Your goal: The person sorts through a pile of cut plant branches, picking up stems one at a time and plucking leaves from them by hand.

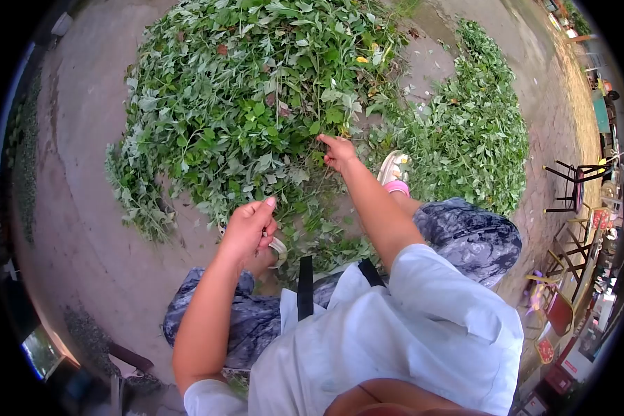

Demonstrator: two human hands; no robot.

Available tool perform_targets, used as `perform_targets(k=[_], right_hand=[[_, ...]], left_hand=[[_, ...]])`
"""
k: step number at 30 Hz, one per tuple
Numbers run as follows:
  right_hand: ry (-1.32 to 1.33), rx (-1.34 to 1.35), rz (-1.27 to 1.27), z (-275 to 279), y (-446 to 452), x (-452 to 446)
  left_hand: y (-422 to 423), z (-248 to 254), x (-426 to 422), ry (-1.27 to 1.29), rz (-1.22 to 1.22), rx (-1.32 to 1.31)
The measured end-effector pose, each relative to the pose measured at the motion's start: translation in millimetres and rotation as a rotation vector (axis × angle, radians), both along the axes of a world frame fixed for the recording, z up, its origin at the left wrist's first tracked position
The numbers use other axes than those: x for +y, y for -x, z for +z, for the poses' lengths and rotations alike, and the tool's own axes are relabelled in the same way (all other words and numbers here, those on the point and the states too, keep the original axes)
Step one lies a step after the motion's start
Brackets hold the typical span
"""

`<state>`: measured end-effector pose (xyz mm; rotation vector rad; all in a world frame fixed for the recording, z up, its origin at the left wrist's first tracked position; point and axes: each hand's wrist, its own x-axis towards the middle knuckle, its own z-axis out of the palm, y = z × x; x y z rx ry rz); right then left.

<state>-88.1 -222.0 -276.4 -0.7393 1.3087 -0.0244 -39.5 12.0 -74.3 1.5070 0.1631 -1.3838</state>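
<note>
A wide heap of cut green leafy stems covers the ground in front of me. My right hand reaches to the heap's near edge, its index finger stretched toward the leaves and the other fingers curled. Nearer my body, my left hand is closed, thumb over curled fingers, above the lower edge of the heap; whatever it may hold is hidden. Loose stems lie between my feet.
A second leafy pile lies at the right, beside my shoe. Farther right are an upturned stool, folding chairs and assorted goods. Grey concrete ground extends to the left.
</note>
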Motion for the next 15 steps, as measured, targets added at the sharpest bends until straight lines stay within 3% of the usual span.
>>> perform_targets(k=[2,3,7,10,13,15], right_hand=[[-0.001,-0.306,0.294,35.5,3.8,-10.7],[-0.156,-0.466,0.356,54.6,9.2,-17.9],[-0.271,-0.65,0.366,110.8,31.5,-29.2],[-0.176,-0.641,0.456,141.9,31.3,-8.2],[-0.289,-0.629,0.632,168.0,26.6,39.8],[-0.329,-0.612,0.692,166.9,27.4,48.3]], left_hand=[[1.5,1.5,0.1,0.055,0.035,0.057],[2.9,1.6,-0.9,0.055,0.04,0.062],[7.4,-3.2,-3.9,0.03,0.077,-0.07],[9.5,-6.6,-5.3,0.101,0.106,-0.116],[19.1,-2.4,-17.0,0.095,-0.118,-0.443],[20.1,-19.6,-9.3,0.053,-0.136,-0.396]])
